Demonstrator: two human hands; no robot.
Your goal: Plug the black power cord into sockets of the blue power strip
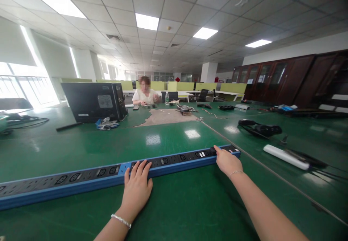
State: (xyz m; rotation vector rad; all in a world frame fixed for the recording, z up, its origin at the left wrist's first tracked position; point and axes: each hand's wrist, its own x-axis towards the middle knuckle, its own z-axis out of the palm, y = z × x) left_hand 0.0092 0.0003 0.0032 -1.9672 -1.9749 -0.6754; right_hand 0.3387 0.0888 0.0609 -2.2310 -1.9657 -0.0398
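The single head view looked forward and down from the wearer's side of the green table point(174, 204), close above its near edge.

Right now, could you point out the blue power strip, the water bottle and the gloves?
Power strip point(168, 169): head view, on its blue front side.
Water bottle point(166, 99): head view, around the middle of its body.
Gloves point(107, 124): head view, on the middle of the crumpled pile.

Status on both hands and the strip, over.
Left hand: resting on blue power strip, near its middle. Right hand: finger at its right end. Gloves lie beyond, clear of strip.
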